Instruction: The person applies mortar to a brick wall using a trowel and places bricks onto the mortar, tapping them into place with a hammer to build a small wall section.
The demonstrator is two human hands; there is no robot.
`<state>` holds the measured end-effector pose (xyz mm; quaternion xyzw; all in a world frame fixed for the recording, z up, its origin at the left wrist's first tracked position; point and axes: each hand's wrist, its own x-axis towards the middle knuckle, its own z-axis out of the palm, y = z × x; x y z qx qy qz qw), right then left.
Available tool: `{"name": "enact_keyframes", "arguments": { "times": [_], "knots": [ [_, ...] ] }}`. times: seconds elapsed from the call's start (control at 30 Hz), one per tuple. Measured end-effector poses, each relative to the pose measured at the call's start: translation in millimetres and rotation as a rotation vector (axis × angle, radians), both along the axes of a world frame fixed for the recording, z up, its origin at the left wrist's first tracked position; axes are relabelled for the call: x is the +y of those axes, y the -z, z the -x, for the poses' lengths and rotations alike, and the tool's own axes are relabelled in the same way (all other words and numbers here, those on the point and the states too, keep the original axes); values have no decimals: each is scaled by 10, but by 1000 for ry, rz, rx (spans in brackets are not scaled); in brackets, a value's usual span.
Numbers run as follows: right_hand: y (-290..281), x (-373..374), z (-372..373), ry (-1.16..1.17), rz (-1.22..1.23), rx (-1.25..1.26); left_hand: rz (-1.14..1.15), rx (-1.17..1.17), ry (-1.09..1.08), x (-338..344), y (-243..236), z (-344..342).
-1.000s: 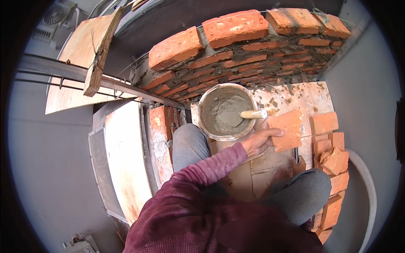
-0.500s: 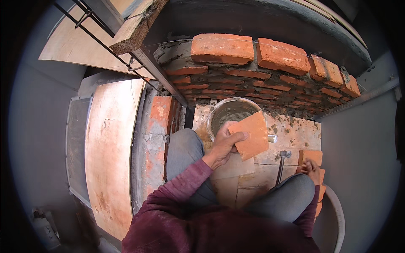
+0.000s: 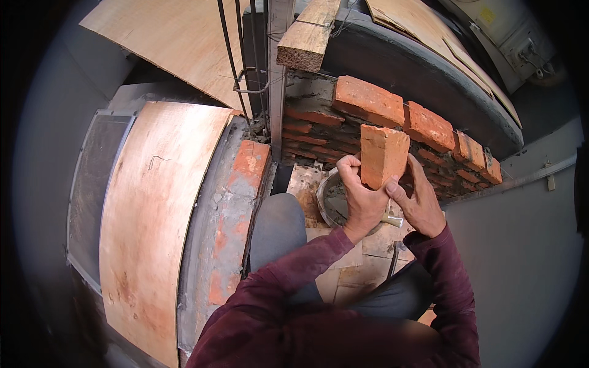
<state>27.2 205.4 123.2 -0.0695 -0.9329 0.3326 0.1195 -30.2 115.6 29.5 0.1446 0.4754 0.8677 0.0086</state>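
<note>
Both my hands hold a short orange brick (image 3: 384,153) upright in front of the wall. My left hand (image 3: 366,199) grips its left side and lower edge, fingers partly hidden behind it. My right hand (image 3: 422,199) closes on its lower right side, thumb at the bottom corner. Behind the brick rises a brick wall (image 3: 368,104) with wet grey mortar and a top row of spaced bricks. Below the hands stands a bucket (image 3: 323,205) of grey mortar, partly covered by my left hand. A tool handle with a metal end (image 3: 392,219) juts out beside it.
A hammer (image 3: 394,257) lies on the boards by my right knee. To the left are a low mortared brick wall (image 3: 239,202) and a plywood sheet (image 3: 159,227). Steel bars (image 3: 239,67), a metal post (image 3: 279,80) and a wood beam (image 3: 307,43) stand at the wall's left end.
My right hand has come from beside the stacked bricks at the right to the brick in my left hand. The brick has been raised and turned upright. The view has shifted.
</note>
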Motion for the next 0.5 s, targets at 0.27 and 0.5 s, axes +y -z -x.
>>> {"name": "enact_keyframes", "arguments": {
  "times": [0.27,0.5],
  "knots": [
    [-189,58,395,-57,50,-128,175,273,-249,-92,-125,-73],
    [-242,276,270,-153,-124,-307,-227,34,247,-170,228,-553]
  ]
}}
